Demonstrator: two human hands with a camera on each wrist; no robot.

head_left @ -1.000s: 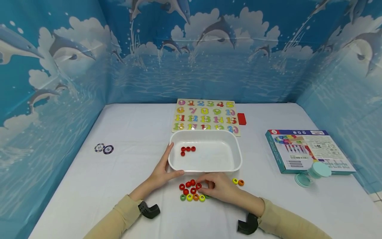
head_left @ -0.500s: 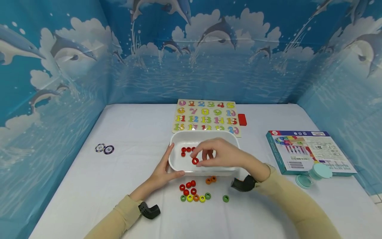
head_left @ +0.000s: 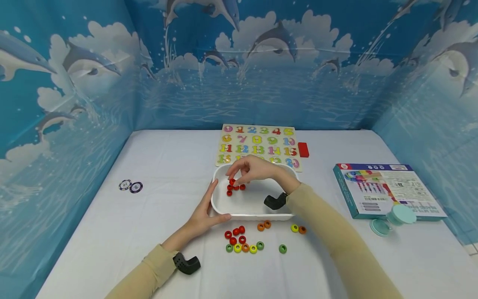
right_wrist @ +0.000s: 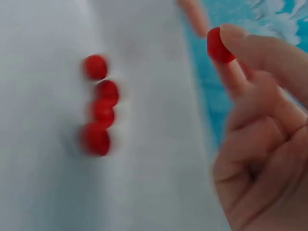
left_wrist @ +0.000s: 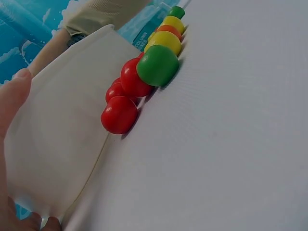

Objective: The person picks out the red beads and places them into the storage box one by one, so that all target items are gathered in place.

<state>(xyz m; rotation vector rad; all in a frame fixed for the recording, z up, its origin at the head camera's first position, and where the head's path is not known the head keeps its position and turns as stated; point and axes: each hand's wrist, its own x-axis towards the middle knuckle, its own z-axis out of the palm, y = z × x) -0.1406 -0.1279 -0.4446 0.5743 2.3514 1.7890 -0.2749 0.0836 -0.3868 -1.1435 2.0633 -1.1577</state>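
White counter (head_left: 168, 164), kinda fabric-looking. White tray (head_left: 257, 217) in the middle, number board (head_left: 257, 143) right behind it, little red piece (head_left: 303, 150) next to that. Two round chips (head_left: 136, 187) off left, flat box (head_left: 386, 189) on the right, mint thing (head_left: 401, 214) by its near edge. In front of the tray: five red beads (head_left: 233, 241), a green-yellow-orange bead row (head_left: 237, 248), lone green bead (head_left: 282, 248), orange pair (head_left: 267, 224), yellow-orange pair (head_left: 294, 228).

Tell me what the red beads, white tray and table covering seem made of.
Red beads: painted wood or plastic, can't tell which; glossy, with bright highlights.
White tray: probably moulded plastic, smooth; its rounded corners blend into one rim.
Table covering: seemingly matt fabric, given its soft creases.
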